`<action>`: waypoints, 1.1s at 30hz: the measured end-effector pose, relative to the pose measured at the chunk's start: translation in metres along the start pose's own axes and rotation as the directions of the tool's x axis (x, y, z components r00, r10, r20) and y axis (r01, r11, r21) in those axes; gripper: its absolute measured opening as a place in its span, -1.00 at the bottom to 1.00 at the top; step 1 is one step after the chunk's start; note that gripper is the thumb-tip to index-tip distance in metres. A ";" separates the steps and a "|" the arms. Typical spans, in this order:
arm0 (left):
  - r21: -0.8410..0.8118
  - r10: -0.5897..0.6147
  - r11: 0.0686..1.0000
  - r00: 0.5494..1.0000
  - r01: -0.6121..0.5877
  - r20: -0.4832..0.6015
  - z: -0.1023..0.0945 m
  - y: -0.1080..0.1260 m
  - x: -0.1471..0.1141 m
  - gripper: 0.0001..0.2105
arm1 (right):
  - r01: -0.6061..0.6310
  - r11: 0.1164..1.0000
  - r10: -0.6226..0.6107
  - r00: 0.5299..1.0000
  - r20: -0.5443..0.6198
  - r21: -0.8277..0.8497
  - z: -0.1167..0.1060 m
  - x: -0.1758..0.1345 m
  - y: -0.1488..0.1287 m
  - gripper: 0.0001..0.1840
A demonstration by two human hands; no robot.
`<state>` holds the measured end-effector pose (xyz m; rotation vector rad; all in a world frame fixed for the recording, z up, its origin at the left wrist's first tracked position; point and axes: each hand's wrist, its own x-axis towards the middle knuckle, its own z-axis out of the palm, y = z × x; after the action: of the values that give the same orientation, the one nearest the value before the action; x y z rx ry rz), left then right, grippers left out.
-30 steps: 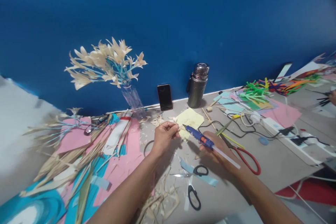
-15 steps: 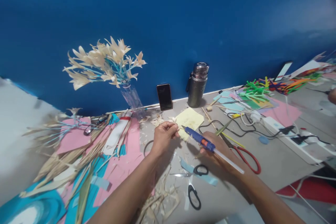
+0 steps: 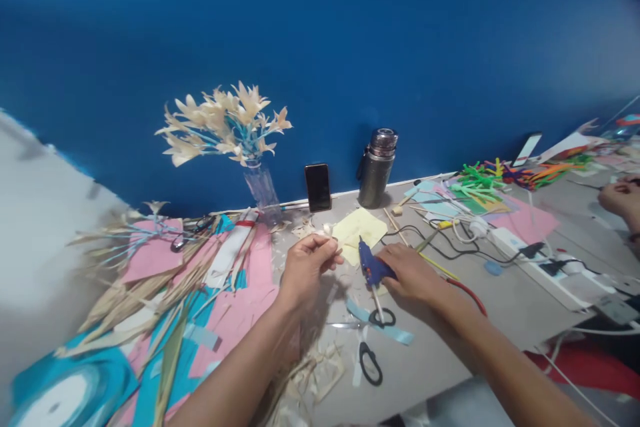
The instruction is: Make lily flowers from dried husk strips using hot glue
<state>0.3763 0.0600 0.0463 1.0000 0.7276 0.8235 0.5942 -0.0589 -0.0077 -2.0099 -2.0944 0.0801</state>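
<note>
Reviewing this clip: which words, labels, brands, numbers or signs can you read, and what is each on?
None can be read.
Glue gun: nothing legible.
Flask: no legible lettering.
Phone: dark screen, no readable text.
Power strip: any markings are too small or blurred.

Our right hand (image 3: 407,273) holds a blue glue gun (image 3: 371,267), its tip near yellow paper (image 3: 367,223). Our left hand (image 3: 307,267) has thumb and fingertips together, but we can't see if it holds anything. Scissors (image 3: 364,365) with black handles lie on our bench (image 3: 430,363). By the blue wall (image 3: 320,47) we see a phone (image 3: 318,188), a flask (image 3: 376,177) and pale flowers (image 3: 233,113) in a clear vase (image 3: 263,193).
</note>
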 end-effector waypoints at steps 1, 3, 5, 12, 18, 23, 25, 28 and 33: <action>-0.039 -0.021 0.999 1.000 0.021 -0.004 -0.001 0.001 -0.004 -0.68 | 0.026 1.000 -0.026 0.999 -0.034 -0.006 -0.005 0.000 -0.006 -0.67; -0.099 -0.049 0.994 0.999 0.048 -0.015 -0.001 0.002 -0.011 -0.65 | 0.060 0.997 -0.069 0.980 -0.188 -0.053 -0.017 0.001 -0.025 -0.71; -0.141 -0.072 0.988 0.997 0.067 -0.029 -0.001 0.003 -0.018 -0.63 | 0.089 0.990 -0.126 0.906 -0.405 -0.109 -0.029 0.002 -0.052 -0.80; -0.130 -0.013 0.991 0.995 0.000 -0.097 -0.001 0.000 -0.037 -0.70 | 0.267 0.937 -0.349 0.690 -0.634 -0.226 -0.044 0.014 -0.121 -0.82; -0.007 0.112 0.993 0.983 -0.114 -0.143 -0.012 -0.006 -0.042 -0.77 | 0.212 0.929 -0.357 0.737 -0.574 -0.305 -0.040 0.020 -0.129 -0.82; 0.068 0.140 0.989 0.981 -0.131 -0.135 -0.016 0.000 -0.044 -0.79 | 0.203 0.920 -0.375 0.702 -0.605 -0.335 -0.043 0.024 -0.135 -0.81; 0.148 0.141 0.981 0.985 -0.125 -0.101 -0.018 0.007 -0.046 -0.82 | 0.267 0.939 -0.342 0.674 -0.654 -0.215 -0.047 0.025 -0.133 -0.83; 0.218 0.083 0.972 0.997 -0.081 0.004 -0.022 0.016 -0.050 -0.84 | 0.306 0.907 -0.031 0.733 -0.679 0.289 -0.054 0.025 -0.125 -0.89; 0.064 -0.196 0.980 0.969 0.188 0.150 -0.024 0.017 -0.051 -0.77 | 0.188 0.418 0.337 0.876 -0.344 0.889 -0.055 0.030 -0.118 -0.90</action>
<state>0.3269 0.0321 0.0607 1.0090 0.7005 0.5549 0.4896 -0.0419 0.0731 -1.2098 -1.1449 0.5581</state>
